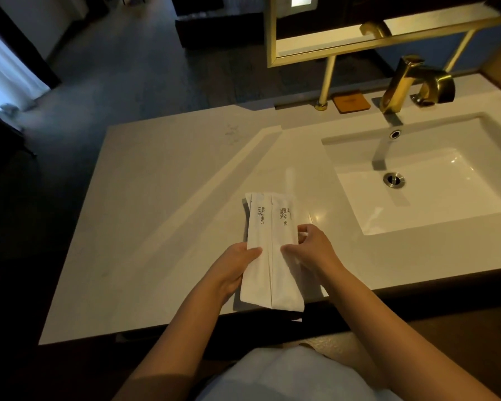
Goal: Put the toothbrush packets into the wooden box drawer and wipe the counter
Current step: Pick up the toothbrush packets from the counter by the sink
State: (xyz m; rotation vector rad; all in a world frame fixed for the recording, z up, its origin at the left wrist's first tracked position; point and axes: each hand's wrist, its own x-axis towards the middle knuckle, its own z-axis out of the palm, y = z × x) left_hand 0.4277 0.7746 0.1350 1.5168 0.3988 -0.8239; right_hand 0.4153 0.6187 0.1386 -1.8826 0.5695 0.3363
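Note:
White toothbrush packets (268,227) printed "BRUSHING TEETH" are held in a stack above the front edge of the white counter (162,204). My left hand (233,269) grips the stack from the left with the thumb lying on top. My right hand (310,247) pinches the right side of the stack, thumb on the top packet. Two packets show side by side on top, and edges of others peek out beneath them. No wooden box or drawer is in view.
A white rectangular sink (356,157) with a metal drain (394,180) lies to the right. A gold faucet (408,82) stands behind it. A small brown tray (351,101) and the gold mirror frame post (326,82) are at the back.

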